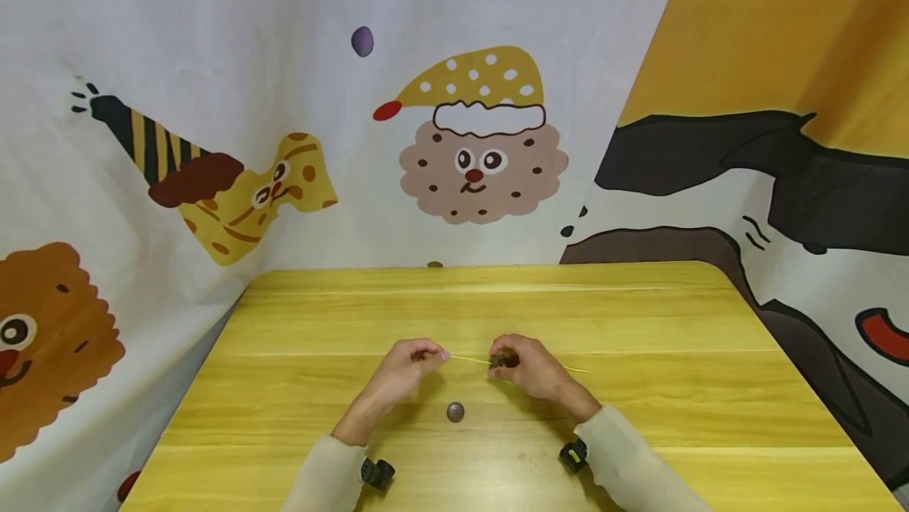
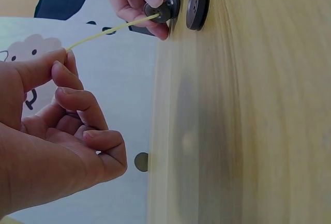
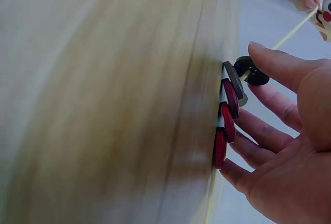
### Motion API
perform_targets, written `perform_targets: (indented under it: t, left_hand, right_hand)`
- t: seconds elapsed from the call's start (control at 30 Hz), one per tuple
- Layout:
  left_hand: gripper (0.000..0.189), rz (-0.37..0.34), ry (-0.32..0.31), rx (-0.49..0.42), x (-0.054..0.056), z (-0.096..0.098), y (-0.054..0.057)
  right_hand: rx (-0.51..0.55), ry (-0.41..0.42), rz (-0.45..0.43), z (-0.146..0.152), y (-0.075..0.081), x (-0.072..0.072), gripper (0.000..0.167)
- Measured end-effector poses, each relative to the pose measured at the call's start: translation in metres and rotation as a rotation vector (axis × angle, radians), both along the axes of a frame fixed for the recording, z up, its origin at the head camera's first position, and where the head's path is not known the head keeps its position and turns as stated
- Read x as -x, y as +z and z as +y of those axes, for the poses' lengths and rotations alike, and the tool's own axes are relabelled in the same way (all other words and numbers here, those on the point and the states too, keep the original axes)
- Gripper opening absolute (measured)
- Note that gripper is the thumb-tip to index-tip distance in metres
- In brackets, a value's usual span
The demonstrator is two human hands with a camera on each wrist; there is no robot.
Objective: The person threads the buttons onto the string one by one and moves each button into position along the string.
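My left hand (image 1: 406, 370) pinches one end of a thin yellow string (image 2: 111, 30) between thumb and forefinger, its other fingers curled loosely. The string runs taut to my right hand (image 1: 536, 368), whose thumb and forefinger hold a dark four-hole button (image 3: 252, 71) with the string passing through it. Beside that, another dark brown button (image 3: 234, 79) and several red buttons (image 3: 227, 122) hang in a row on the string, close to the table and near the right hand's lower fingers. A loose brown button (image 1: 455, 412) lies on the tabletop in front of both hands.
Under the hands is a yellow wood-grain table (image 1: 319, 409). Behind it hangs a white curtain (image 1: 284, 39) printed with cartoon figures. The string's tail (image 1: 577, 370) trails out past the right hand.
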State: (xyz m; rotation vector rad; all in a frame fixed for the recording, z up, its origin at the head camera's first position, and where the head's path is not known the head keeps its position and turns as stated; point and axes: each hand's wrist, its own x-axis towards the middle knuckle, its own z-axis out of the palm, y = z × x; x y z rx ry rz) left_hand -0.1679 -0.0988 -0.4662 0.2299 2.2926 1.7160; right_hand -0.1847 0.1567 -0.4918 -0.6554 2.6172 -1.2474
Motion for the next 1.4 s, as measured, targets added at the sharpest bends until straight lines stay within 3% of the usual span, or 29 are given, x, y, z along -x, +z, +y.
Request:
perform_targets:
  t: [0.77, 1.4]
  left_hand:
    - [0.025, 0.001, -0.027, -0.032, -0.0035, -0.0017, 0.0080]
    - [0.031, -0.018, -0.082, 0.023, -0.0019, -0.0057, 0.0028]
  right_hand:
    - [-0.089, -0.001, 0.077, 0.0000, 0.0011, 0.0001, 0.015]
    - [-0.081, 0.017, 0.077, 0.0014, 0.0001, 0.0010, 0.017]
